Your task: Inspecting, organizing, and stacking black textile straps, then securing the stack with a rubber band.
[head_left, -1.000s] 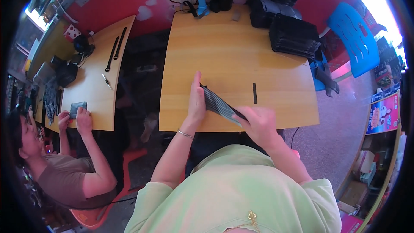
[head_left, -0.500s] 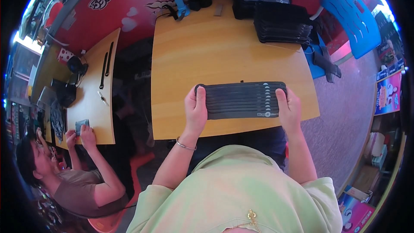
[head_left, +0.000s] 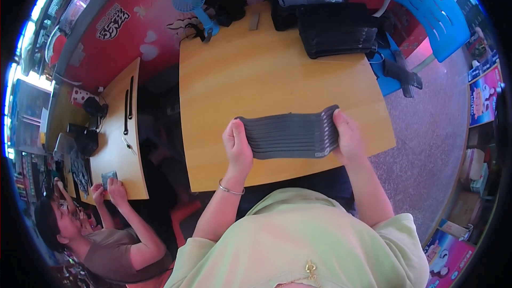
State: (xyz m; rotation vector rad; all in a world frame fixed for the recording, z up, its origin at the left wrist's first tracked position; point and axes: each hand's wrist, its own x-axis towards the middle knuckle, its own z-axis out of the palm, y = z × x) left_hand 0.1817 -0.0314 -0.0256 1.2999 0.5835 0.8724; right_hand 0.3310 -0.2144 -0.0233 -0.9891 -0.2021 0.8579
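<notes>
Between my two hands is a fanned stack of dark grey fabric straps (head_left: 285, 136), held over the near part of the wooden table (head_left: 245, 80). The straps overlap in long rows, with small pale marks lined up near their right ends. My left hand (head_left: 237, 141) grips the left ends, its thumb on top and its fingers mostly hidden. Around the right ends my right hand (head_left: 349, 136) is closed, its thumb along the edge. The stack bends upward a little at the right.
At the table's far right lie piles of black straps (head_left: 336, 29). A blue fan (head_left: 189, 0) stands at the far left corner. Behind the right side is a blue chair (head_left: 429, 13). To the left, a co-worker (head_left: 114, 250) sits handling a small packet at another table (head_left: 114, 122).
The stack has tilted and curved, its right end turning upward, and it has come slightly left and nearer to me. Both hands keep their hold. The whole view has shifted.
</notes>
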